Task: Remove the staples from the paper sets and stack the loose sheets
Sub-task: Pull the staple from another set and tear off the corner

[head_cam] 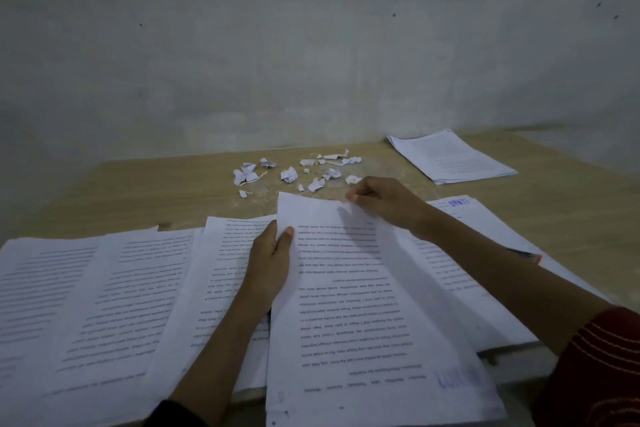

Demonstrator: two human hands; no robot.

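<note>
A printed paper set (pixel 353 305) lies in front of me, its text upside down. My left hand (pixel 272 263) grips its left edge, thumb on top. My right hand (pixel 381 199) pinches the set's far right corner with curled fingers. Whether a staple sits there is hidden by the fingers. More printed sheets (pixel 104 305) are spread out to the left, overlapping one another. Another pile of paper (pixel 485 253) lies under my right forearm. A neat stack of sheets (pixel 450 158) rests at the table's far right.
Several torn, crumpled paper scraps (pixel 294 172) are scattered on the wooden table (pixel 156 191) beyond the papers. A grey wall (pixel 311 45) stands right behind the table. An orange object (pixel 535 256) peeks out from under the right-hand pile.
</note>
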